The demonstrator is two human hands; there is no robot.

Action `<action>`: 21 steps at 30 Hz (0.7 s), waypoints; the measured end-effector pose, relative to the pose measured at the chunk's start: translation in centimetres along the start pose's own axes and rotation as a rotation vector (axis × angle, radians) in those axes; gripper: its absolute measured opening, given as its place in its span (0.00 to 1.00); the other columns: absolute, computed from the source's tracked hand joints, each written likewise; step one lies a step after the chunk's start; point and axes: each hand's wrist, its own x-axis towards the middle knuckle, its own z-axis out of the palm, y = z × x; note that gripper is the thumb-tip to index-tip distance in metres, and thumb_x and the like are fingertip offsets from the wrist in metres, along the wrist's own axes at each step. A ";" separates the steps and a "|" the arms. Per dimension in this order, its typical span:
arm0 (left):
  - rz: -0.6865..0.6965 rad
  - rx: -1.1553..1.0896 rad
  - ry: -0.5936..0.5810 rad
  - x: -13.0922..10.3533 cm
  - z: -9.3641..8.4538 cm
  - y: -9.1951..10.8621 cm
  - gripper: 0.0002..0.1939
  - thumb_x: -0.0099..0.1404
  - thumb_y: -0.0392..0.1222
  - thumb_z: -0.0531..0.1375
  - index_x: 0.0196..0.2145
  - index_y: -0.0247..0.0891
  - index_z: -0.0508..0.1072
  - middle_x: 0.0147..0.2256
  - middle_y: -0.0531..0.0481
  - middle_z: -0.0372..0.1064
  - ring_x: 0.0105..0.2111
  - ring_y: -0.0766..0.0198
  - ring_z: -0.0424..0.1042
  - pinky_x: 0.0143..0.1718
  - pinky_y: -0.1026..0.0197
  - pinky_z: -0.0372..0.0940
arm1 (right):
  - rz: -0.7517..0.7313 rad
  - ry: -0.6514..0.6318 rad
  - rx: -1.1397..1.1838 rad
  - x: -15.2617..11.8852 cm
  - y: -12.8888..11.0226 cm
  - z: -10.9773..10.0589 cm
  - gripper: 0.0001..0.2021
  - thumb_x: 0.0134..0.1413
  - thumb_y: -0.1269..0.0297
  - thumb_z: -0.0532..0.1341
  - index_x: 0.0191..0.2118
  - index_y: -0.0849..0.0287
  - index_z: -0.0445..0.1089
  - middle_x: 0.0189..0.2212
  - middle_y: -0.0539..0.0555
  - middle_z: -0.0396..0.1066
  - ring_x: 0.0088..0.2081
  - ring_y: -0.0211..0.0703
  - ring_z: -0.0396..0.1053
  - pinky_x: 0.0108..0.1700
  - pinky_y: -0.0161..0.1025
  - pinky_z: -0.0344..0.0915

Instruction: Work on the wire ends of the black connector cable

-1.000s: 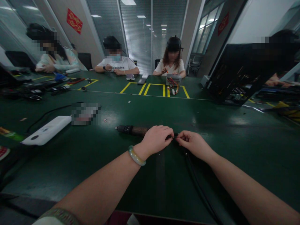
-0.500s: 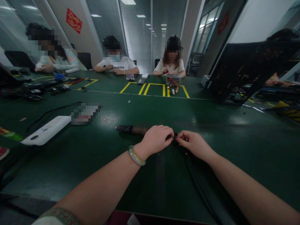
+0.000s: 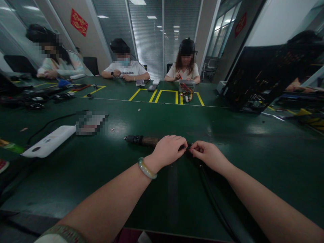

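Observation:
A dark electric screwdriver (image 3: 149,141) lies on the green table with its metal tip towards the left. Over its rear end my left hand (image 3: 170,148) is closed, thumb and fingers pinching at a small shiny part. Close beside it, my right hand (image 3: 205,152) is closed in a pinch on a small dark cable plug; the fingers cover most of it. Below the right hand a black cable (image 3: 215,199) runs down to the table's front edge, with a shiny spot near its upper end. Whether plug and screwdriver are joined is hidden.
To the left lie a white power bank-like case (image 3: 50,141) and a blurred-out flat device (image 3: 91,123). A large black panel (image 3: 268,77) stands at the right. Across the table (image 3: 121,116) sit several people; one handles a grey box with coloured wires (image 3: 187,88).
Both hands stay at the rear end of the screwdriver in nearly the same pinch. The view has shifted very slightly.

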 end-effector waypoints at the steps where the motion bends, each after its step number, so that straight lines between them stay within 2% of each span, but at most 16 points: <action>1: 0.001 0.002 -0.002 0.0 0.0 0.0 0.04 0.65 0.39 0.58 0.39 0.41 0.70 0.39 0.53 0.70 0.40 0.61 0.68 0.43 0.55 0.62 | 0.002 -0.001 0.005 0.0 0.0 0.0 0.08 0.57 0.58 0.59 0.36 0.55 0.72 0.27 0.47 0.73 0.27 0.37 0.68 0.28 0.32 0.59; 14: -0.014 0.017 -0.005 0.0 -0.1 0.2 0.06 0.65 0.42 0.59 0.39 0.40 0.69 0.38 0.52 0.70 0.39 0.60 0.69 0.42 0.55 0.62 | 0.011 -0.005 0.031 0.0 0.0 0.1 0.08 0.57 0.58 0.59 0.35 0.56 0.71 0.27 0.47 0.73 0.28 0.37 0.69 0.28 0.32 0.60; 21: -0.014 0.015 -0.016 0.0 -0.1 0.1 0.05 0.65 0.40 0.58 0.39 0.40 0.70 0.39 0.52 0.70 0.40 0.61 0.68 0.44 0.56 0.61 | 0.017 -0.006 0.027 0.0 -0.2 0.1 0.08 0.57 0.59 0.59 0.37 0.57 0.72 0.28 0.49 0.74 0.29 0.39 0.70 0.29 0.33 0.61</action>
